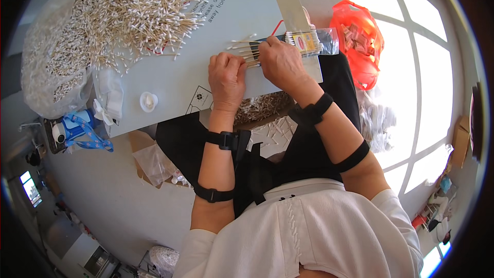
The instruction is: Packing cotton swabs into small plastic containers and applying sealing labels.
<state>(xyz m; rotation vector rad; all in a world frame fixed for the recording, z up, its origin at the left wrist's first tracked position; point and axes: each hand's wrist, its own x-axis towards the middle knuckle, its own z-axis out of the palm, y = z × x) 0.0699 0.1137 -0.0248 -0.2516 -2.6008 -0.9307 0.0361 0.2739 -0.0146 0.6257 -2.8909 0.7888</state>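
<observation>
From where I stand, the left hand [226, 74] is curled up, thumb and forefinger meeting at the ends of a few loose swabs [246, 47]; whether they truly pinch or only nudge, I can't tell. The right hand [282, 64] bends down over the same sticks, its fingertips tucked out of sight, so I can't tell how firmly it holds. Those swabs lie between the two hands, near the front edge of the table [175, 85], fanned and uneven.

To my eye this looks like gathering and evening up. I'd keep the touch light, since thin sticks probably roll or snap under a squeeze, tap the ends level from the left, and let the right hand act as a soft wall. Handling the sticks rather than the cotton tips would likely keep the heads neat.

Just beyond the right hand sits a packet [303, 42] of lined-up swabs with a yellow label, partly covered by the fingers, so I can't see how full it is. A dark flat piece shows under the loose sticks, mostly covered. Further left is the big heap [149, 15], running out at the top of view, beside a cloudy plastic bag [38, 67]. A small white cup [148, 101] stands nearer; what's inside is hard to make out. Below the tabletop, the forearms hide part of a box of swabs [262, 108].
</observation>
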